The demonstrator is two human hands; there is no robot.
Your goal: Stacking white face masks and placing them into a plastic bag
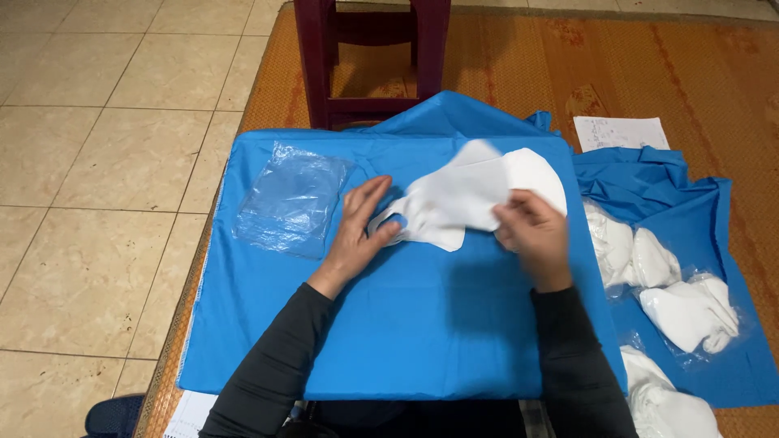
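Your left hand point(357, 235) and right hand point(531, 235) meet on the sock point(462, 199) at the middle of the cloth-covered board point(406, 332). The empty plastic bag point(288, 199) lies to your left, the bagged socks point(690, 312) to your right, the stool point(369, 57) beyond the board.

Low surface covered w/ blue cloth point(406, 324), sitting on an orange woven mat point(649, 73) over pale tiled floor point(105, 162). On the cloth: clear plastic bag point(290, 199) at left, flat; white fabric pieces point(479, 195) near the middle. More blue cloth spread on the mat to the right, w/ bagged white pieces point(690, 312) on it. Sheet of paper point(621, 132) on the mat behind.
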